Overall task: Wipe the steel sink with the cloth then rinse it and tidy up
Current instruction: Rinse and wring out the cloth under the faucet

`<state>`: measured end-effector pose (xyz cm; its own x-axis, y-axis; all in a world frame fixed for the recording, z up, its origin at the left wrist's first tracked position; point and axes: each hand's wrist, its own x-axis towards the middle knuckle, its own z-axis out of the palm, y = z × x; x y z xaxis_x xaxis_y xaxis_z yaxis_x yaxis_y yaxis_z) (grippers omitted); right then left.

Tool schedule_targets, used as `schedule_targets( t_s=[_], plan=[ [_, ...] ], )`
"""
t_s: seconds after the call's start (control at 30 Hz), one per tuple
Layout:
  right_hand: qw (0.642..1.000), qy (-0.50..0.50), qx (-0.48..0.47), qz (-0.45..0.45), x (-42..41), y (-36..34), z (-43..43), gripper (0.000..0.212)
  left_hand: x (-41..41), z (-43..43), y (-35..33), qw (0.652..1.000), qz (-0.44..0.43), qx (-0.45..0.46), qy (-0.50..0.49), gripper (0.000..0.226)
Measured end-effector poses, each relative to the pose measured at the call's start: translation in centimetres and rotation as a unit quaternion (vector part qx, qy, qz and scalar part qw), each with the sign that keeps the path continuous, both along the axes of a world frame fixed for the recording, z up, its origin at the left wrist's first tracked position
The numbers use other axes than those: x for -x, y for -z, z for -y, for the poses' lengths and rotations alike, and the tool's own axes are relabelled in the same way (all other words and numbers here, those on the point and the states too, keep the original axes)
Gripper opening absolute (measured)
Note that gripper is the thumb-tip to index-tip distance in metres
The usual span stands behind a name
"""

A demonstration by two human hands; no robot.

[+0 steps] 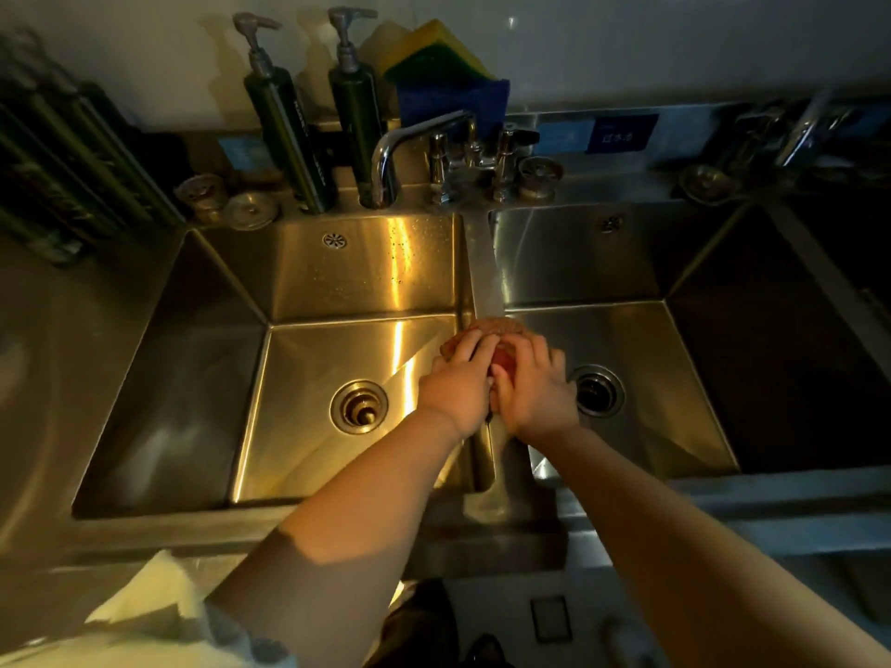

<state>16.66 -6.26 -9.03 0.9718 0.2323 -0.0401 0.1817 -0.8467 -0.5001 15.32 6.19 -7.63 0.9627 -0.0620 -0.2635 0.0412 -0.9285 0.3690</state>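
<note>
A reddish-brown cloth (496, 327) is bunched up over the divider between the left steel basin (308, 282) and the right basin (675, 262). My left hand (458, 378) and my right hand (533, 383) both grip it, fingers curled round the wad, hiding most of it. A stream of water (487, 277) appears to fall onto the cloth from above. The chrome tap (410, 142) stands behind the basins, its spout turned left. The left basin's drain (359, 406) and the right one's (598, 390) are uncovered.
Two pump dispensers (284, 122) (354, 113) stand behind the left basin. Yellow-green sponges (434, 50) and a blue cloth (453, 106) lean on the wall. Sink strainers (250, 209) (540, 173) (708, 183) lie on the back ledge. A dish rack (62, 171) is at left.
</note>
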Motion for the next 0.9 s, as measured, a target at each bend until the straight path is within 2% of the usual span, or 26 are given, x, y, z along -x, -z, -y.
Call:
schedule_targets(
  t_s=[0.2,0.33,0.4,0.53,0.77,0.9],
  plan=[
    [1.000,-0.002,0.026,-0.016,3.6,-0.7,1.0,0.039,3.8,1.1,-0.4,0.999,-0.014,0.039,-0.017,0.058],
    [1.000,-0.008,0.007,-0.014,5.5,-1.4,1.9,0.036,6.1,1.4,-0.4,0.999,0.018,0.047,-0.012,0.057],
    [1.000,-0.001,-0.011,-0.012,6.2,-1.5,2.2,0.037,7.0,1.3,-0.2,0.997,0.036,0.068,-0.016,0.061],
    [0.999,0.012,-0.029,-0.013,6.6,-1.5,2.3,0.038,7.8,1.1,-0.2,0.992,0.002,0.102,-0.078,0.073],
    [1.000,0.004,-0.015,-0.004,7.0,-1.6,2.2,0.032,8.2,1.6,-1.3,0.994,0.004,0.062,-0.091,0.048],
    [1.000,-0.002,-0.015,-0.009,7.1,-2.2,2.2,0.026,8.5,1.8,-2.1,0.995,-0.001,0.039,-0.092,0.042]
  ],
)
